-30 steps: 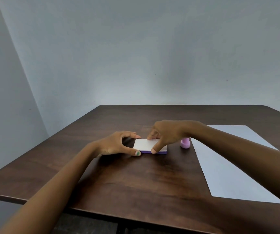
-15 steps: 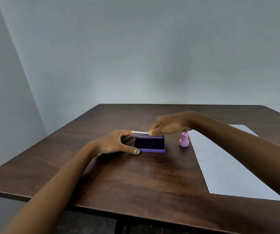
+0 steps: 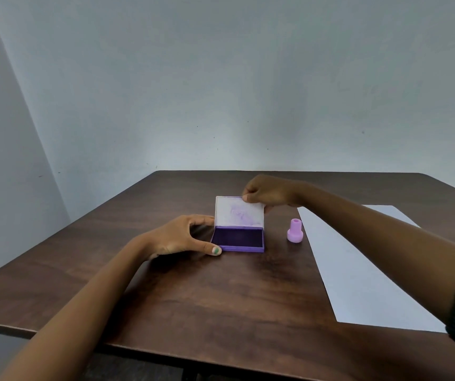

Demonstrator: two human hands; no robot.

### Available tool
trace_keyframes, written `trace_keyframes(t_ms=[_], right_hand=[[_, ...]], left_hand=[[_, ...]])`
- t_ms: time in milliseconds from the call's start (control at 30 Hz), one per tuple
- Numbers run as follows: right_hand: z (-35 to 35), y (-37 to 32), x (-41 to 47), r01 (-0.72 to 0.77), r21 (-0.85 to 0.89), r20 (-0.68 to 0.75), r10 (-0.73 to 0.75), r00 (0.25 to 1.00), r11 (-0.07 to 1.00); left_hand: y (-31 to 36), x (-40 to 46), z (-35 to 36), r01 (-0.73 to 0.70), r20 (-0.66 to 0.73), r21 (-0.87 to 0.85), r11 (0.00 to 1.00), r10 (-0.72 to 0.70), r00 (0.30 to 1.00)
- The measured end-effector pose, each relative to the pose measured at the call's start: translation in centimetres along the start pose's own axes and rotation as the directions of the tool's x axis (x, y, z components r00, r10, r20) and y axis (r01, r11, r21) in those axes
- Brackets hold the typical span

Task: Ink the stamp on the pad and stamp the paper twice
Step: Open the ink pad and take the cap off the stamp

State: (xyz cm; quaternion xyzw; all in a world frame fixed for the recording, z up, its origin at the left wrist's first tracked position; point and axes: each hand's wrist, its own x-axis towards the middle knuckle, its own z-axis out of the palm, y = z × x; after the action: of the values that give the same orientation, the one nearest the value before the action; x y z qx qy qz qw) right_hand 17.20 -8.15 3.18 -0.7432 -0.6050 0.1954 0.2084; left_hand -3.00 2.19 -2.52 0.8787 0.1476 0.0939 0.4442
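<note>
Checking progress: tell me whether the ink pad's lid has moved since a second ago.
Yes. The lid swung up and back from flat on the purple base to standing open.

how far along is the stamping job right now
Done: the ink pad is open, its lid raised. In hand: the right hand pinches the lid's top edge and the left hand steadies the base. Left: the stamp stands untouched and the paper shows no marks.

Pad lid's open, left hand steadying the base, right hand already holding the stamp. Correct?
Not quite. The head view shows the stamp standing untouched on the table beside the paper. The right hand is pinching the open lid at its top edge. The left hand does steady the pad.
</note>
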Motion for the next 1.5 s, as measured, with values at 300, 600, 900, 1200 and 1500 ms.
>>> trace_keyframes(t_ms=[300,600,900,1200,1500], right_hand=[[1.1,1.2,1.3,0.004,-0.064,0.014,-0.003,1.000,0.998],[1.5,1.1,1.1,0.031,-0.057,0.031,-0.029,0.999,0.998],[1.5,1.1,0.9,0.036,-0.127,0.017,-0.034,0.999,0.991],[-1.6,1.7,-2.4,0.055,-0.069,-0.222,-0.069,0.973,0.996],[-2.6,4.2,-8.5,0.028,0.046,-0.331,-0.011,0.944,0.999]], left_hand=[[-0.2,0.2,0.0,-0.008,-0.005,0.017,1.000,0.008,1.000],[-0.2,0.2,-0.2,0.006,-0.008,0.083,0.997,-0.006,1.000],[-0.8,0.4,-0.4,0.054,-0.047,0.117,0.992,-0.049,0.998],[-0.7,0.5,0.1,0.108,-0.241,0.097,0.989,-0.082,0.967],[3.8,1.9,4.3,-0.011,-0.345,0.099,0.995,0.045,0.938]])
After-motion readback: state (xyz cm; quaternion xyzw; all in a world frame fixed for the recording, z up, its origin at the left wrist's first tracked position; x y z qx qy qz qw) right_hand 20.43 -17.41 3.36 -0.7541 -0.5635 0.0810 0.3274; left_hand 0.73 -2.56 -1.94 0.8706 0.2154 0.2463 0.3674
